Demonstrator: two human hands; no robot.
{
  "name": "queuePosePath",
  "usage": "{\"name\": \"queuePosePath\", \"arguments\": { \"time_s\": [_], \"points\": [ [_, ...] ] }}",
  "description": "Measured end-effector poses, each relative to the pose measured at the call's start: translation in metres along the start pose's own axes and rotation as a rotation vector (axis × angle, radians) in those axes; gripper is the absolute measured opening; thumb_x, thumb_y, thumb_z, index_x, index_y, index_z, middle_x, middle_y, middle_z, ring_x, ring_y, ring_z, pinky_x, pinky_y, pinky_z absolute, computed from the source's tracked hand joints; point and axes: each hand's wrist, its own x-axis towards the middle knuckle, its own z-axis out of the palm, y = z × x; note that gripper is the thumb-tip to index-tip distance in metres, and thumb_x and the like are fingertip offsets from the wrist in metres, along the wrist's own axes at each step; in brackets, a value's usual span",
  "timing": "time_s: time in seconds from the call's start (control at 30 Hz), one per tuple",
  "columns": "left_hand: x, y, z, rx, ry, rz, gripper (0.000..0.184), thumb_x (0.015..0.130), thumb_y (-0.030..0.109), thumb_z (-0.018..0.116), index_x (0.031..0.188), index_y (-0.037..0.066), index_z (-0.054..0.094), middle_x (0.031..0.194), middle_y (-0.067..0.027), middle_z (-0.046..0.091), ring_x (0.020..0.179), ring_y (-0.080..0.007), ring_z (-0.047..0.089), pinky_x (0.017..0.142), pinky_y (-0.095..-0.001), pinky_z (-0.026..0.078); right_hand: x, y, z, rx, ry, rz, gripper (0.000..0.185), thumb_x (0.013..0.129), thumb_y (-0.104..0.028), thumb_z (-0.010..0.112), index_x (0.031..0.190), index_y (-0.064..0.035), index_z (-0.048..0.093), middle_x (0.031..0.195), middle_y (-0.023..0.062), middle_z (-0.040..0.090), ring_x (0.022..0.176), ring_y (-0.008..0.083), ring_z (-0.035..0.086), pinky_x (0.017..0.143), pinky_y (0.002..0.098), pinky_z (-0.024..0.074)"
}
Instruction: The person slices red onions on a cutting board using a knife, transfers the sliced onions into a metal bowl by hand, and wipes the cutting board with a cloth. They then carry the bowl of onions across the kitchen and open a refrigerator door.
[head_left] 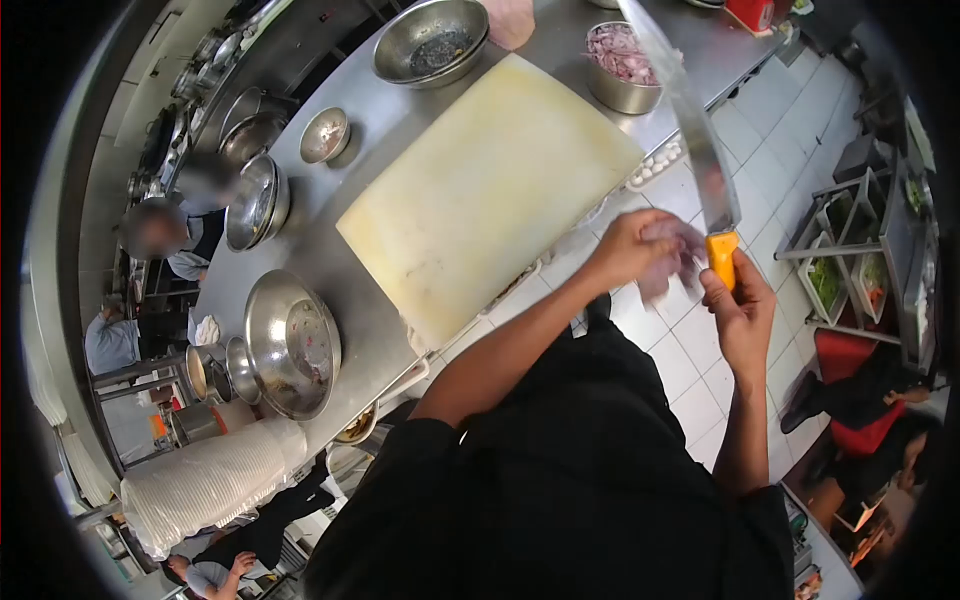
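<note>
My right hand [740,310] is wrapped round the yellow handle of a large knife [690,120], its broad blade pointing up and away past the board. Close beside it, my left hand [635,248] is closed on a limp, greyish-purple piece like a thin cloth [672,262]. Motion blurs this piece, and its exact kind is unclear. Both hands are held over the floor, off the near edge of a big pale cutting board [490,190] with faint stains. Behind the blade stands a metal pot [625,95] full of chopped, purplish-white pieces like onion.
Metal bowls [292,345] stand along the steel table [370,130], with a wrapped stack of containers [215,480] at the left end. Egg-like white items [655,165] sit below the table edge. A shelf rack [850,250] is on the right. Several people are around.
</note>
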Motion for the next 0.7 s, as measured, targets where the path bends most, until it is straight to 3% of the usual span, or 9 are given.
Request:
{"name": "queuePosePath", "arguments": {
  "time_s": [0.2, 0.27, 0.3, 0.43, 0.5, 0.57, 0.63, 0.67, 0.7],
  "points": [
    [-0.002, 0.055, -0.066, 0.123, 0.338, 0.409, 0.027, 0.092, 0.003, 0.067, 0.118, 0.001, 0.062, 0.107, -0.0064, 0.07, 0.096, -0.013, 0.066, 0.084, -0.0281, 0.054, -0.008, -0.005, -0.014, -0.003, 0.071, -0.025, 0.047, 0.092, -0.014, 0.074, 0.129, 0.0079, 0.058, 0.086, 0.0022, 0.063, 0.067, 0.0076, 0.055, 0.06, 0.0214, 0.0457],
    [0.006, 0.099, -0.09, 0.128, 0.506, 0.201, 0.03, 0.087, 0.005, 0.072, 0.117, 0.002, 0.064, 0.107, -0.0086, 0.07, 0.091, -0.0188, 0.067, 0.08, -0.0318, 0.055, -0.01, 0.004, -0.012, 0.004, 0.08, 0.004, 0.047, 0.091, -0.014, 0.074, 0.13, 0.0082, 0.058, 0.086, 0.0023, 0.063, 0.067, 0.0078, 0.055, 0.061, 0.0218, 0.046],
    [0.033, 0.079, -0.133, 0.812, 0.703, 0.47, 0.031, 0.084, 0.013, 0.076, 0.113, 0.006, 0.069, 0.108, -0.0113, 0.067, 0.094, -0.0281, 0.065, 0.085, -0.0408, 0.053, -0.013, 0.007, -0.012, 0.004, 0.084, 0.024, 0.047, 0.091, -0.014, 0.074, 0.13, 0.0084, 0.058, 0.086, 0.0023, 0.063, 0.068, 0.0079, 0.055, 0.061, 0.022, 0.0462],
    [0.076, 0.02, -0.158, 1.312, 0.774, 0.475, 0.028, 0.08, 0.02, 0.076, 0.108, 0.013, 0.073, 0.108, -0.0138, 0.067, 0.103, -0.0343, 0.061, 0.093, -0.0468, 0.046, -0.022, 0.012, -0.006, -0.037, 0.052, 0.075, 0.05, 0.091, -0.012, 0.074, 0.132, 0.0096, 0.056, 0.087, 0.0035, 0.063, 0.068, 0.0085, 0.055, 0.061, 0.0228, 0.046],
    [0.087, 0.002, -0.135, 1.094, 0.458, 0.595, 0.014, 0.079, 0.012, 0.072, 0.093, 0.011, 0.076, 0.1, -0.0156, 0.069, 0.096, -0.0344, 0.065, 0.087, -0.0433, 0.051, -0.023, 0.009, -0.005, -0.049, 0.057, 0.08, 0.05, 0.09, -0.011, 0.075, 0.131, 0.01, 0.056, 0.086, 0.004, 0.063, 0.07, 0.008, 0.055, 0.061, 0.0228, 0.0456],
    [0.043, 0.01, -0.059, 1.261, 0.337, 0.352, 0.018, 0.083, 0.012, 0.07, 0.1, 0.007, 0.074, 0.098, -0.0136, 0.069, 0.103, -0.0281, 0.067, 0.087, -0.0431, 0.053, -0.026, 0.01, -0.005, -0.031, 0.032, 0.094, 0.049, 0.09, -0.012, 0.076, 0.13, 0.0101, 0.057, 0.086, 0.0039, 0.063, 0.071, 0.0078, 0.055, 0.061, 0.023, 0.0455],
    [0.034, -0.045, -0.042, 0.389, -0.007, 0.215, 0.03, 0.087, 0.012, 0.072, 0.115, 0.002, 0.065, 0.111, -0.0097, 0.066, 0.106, -0.0207, 0.064, 0.091, -0.0374, 0.053, -0.018, 0.011, -0.001, -0.059, 0.048, 0.064, 0.048, 0.09, -0.011, 0.075, 0.128, 0.0109, 0.057, 0.084, 0.0034, 0.063, 0.07, 0.0076, 0.055, 0.061, 0.0235, 0.045],
    [0.012, -0.024, -0.029, 0.684, 0.022, 0.258, 0.035, 0.093, 0.011, 0.068, 0.125, 0.001, 0.059, 0.119, -0.0078, 0.063, 0.107, -0.0208, 0.063, 0.094, -0.0361, 0.053, -0.015, 0.009, 0.002, -0.084, 0.078, 0.039, 0.047, 0.09, -0.011, 0.075, 0.128, 0.0113, 0.057, 0.083, 0.0035, 0.063, 0.069, 0.0078, 0.055, 0.06, 0.0237, 0.0447],
    [-0.001, -0.018, -0.021, 0.277, 0.103, 0.227, 0.035, 0.094, 0.011, 0.066, 0.127, 0.002, 0.057, 0.119, -0.0078, 0.063, 0.107, -0.0208, 0.063, 0.094, -0.0361, 0.053, -0.014, 0.01, 0.004, -0.107, 0.115, 0.023, 0.047, 0.09, -0.011, 0.074, 0.127, 0.0117, 0.057, 0.082, 0.0036, 0.062, 0.068, 0.008, 0.055, 0.06, 0.0238, 0.0444]
  ]
}}
